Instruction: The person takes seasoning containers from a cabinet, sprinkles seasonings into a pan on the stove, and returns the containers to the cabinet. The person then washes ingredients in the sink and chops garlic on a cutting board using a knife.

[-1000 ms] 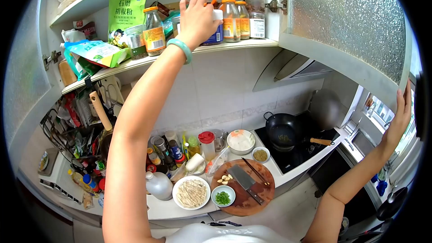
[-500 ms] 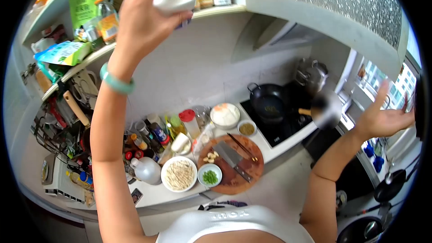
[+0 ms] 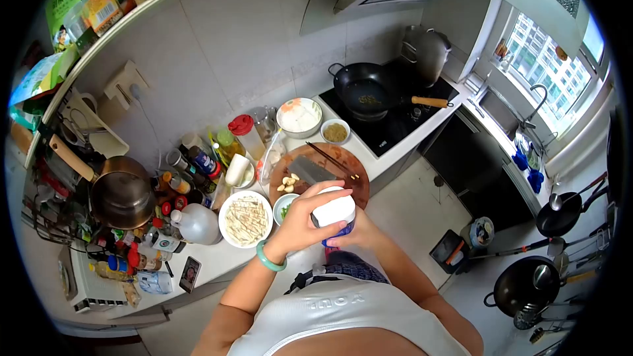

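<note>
Jar (image 3: 334, 209), white lid over blue body – held in front of the torso, near edge of the board (image 3: 358, 191). Left hand (image 3: 301, 221): fingers curled round the lid, green bangle (image 3: 269, 257) at the wrist. Right hand (image 3: 360, 233): closed about the jar's right side, fingertips partly hidden. On the board: cleaver (image 3: 308, 170), garlic (image 3: 287, 183), chopsticks (image 3: 333, 160). Greens bowl (image 3: 277, 213) just beside, partly behind left hand; white bowl (image 3: 223, 225) of pale strips left of that. Farther out – black pan (image 3: 370, 83) on the hob (image 3: 389, 137), phone (image 3: 190, 274) on the counter.
</note>
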A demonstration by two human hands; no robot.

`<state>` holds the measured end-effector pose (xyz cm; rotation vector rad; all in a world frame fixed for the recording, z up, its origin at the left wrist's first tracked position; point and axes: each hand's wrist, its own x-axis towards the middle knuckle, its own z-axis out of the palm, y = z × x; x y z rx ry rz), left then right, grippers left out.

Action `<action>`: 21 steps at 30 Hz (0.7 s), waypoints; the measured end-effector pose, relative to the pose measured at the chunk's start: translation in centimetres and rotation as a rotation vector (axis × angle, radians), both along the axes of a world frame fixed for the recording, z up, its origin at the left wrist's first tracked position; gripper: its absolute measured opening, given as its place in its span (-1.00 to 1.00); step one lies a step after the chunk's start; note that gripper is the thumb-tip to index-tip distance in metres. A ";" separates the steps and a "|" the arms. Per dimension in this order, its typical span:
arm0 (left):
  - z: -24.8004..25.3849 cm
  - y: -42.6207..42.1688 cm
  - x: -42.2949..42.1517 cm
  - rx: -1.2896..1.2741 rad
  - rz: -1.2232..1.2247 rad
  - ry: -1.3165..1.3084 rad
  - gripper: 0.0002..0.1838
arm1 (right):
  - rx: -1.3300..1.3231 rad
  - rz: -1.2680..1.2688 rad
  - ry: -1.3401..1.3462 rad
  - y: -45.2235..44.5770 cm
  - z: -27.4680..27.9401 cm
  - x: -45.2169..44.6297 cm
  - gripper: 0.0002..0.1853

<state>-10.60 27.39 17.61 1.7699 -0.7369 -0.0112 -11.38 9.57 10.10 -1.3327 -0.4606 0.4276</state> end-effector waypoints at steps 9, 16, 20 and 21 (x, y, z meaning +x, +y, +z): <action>-3.8 -4.5 -0.9 -0.182 0.108 0.017 -0.35 | -0.065 -0.269 0.010 -2.2 -1.9 -3.2 -0.05; -4.7 -7.9 0.9 -0.170 0.247 -0.141 -0.51 | -0.225 -0.478 -0.219 -3.0 -5.4 0.6 -0.09; -5.2 -10.4 3.5 -0.150 0.535 -0.236 -0.59 | -0.454 -0.721 -0.573 -4.4 -3.6 3.1 -0.12; -5.1 -11.0 4.3 -0.200 0.534 -0.194 -0.59 | -0.380 -0.698 -0.512 -4.4 -3.1 3.8 -0.12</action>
